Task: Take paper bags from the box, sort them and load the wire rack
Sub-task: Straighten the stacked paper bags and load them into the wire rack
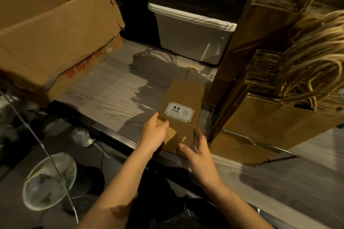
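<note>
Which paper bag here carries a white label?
The lone bag lying flat on the table between the left hand and right hand, white 9.9 label up. The upright bags at right show none.

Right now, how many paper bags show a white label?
1: the labelled bag, on the counter between left hand and right hand. The upright bags at right may hide more.
</note>
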`<move>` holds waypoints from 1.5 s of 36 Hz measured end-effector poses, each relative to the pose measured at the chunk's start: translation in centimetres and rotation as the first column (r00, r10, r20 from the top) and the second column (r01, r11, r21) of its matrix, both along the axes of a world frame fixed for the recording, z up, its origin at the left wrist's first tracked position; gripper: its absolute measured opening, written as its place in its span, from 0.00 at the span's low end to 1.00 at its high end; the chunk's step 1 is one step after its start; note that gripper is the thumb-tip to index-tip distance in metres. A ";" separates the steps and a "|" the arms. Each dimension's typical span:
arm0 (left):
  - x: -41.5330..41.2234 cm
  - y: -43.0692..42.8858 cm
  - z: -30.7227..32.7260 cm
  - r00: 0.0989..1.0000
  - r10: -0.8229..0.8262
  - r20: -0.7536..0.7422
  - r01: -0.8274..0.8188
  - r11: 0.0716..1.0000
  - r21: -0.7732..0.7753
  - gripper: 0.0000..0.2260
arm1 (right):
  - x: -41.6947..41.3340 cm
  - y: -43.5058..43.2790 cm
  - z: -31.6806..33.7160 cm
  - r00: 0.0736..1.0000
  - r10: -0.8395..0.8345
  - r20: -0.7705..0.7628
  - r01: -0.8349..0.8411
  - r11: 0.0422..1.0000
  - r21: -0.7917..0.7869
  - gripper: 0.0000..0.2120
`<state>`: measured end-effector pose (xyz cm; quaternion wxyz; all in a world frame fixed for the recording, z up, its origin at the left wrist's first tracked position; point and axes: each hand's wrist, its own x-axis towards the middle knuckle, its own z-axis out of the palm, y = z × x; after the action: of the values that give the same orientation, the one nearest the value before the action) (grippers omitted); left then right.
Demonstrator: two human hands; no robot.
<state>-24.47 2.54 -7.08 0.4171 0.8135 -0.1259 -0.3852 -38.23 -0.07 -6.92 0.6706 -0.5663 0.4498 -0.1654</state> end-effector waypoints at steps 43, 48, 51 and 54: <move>-11.7 1.4 9.0 0.994 0.073 -0.076 -0.105 0.654 -0.750 0.12 | -10.1 -2.3 8.5 0.963 -0.204 0.176 0.257 0.506 -0.824 0.21; -12.6 -0.6 11.1 1.000 0.010 0.017 0.007 0.625 -0.781 0.14 | -10.7 -3.9 9.1 0.916 -0.304 0.261 0.373 0.409 -0.833 0.22; -13.2 -1.3 12.2 0.996 -0.036 0.085 0.089 0.597 -0.797 0.14 | -11.1 -4.8 9.5 0.897 -0.315 0.309 0.417 0.377 -0.827 0.22; -13.7 -1.9 13.5 0.982 -0.069 0.177 0.183 0.592 -0.785 0.15 | -11.2 -5.5 10.1 0.892 -0.323 0.315 0.424 0.360 -0.831 0.21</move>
<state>-38.17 0.65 6.39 0.6990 0.5535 -0.3679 -0.2640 -49.42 -5.54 3.19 0.2430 -0.7036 0.3805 -0.5487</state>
